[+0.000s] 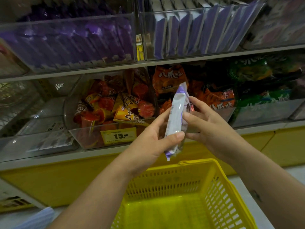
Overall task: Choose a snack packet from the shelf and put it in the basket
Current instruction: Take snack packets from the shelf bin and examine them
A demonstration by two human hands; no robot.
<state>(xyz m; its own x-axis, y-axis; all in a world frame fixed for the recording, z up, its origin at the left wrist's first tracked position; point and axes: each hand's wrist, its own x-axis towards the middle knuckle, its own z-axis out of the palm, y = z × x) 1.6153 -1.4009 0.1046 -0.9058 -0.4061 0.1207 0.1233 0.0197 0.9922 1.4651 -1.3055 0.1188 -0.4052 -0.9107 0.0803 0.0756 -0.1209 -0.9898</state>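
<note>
A white and purple snack packet (177,116) stands nearly upright in front of the shelf, above the far rim of the yellow basket (221,192). My left hand (151,141) grips its lower half, thumb across the front. My right hand (209,124) holds its right edge with the fingers curled onto it. The basket sits below my hands on the floor, and its inside shows nothing in it.
Clear bins line the shelves: purple packets (74,42) and white-purple packets (198,30) on top, orange cone snacks (113,104), orange bags (170,78) and green bags (257,83) below. A yellow price tag (118,135) reads 15. The shelf base (66,182) is yellow.
</note>
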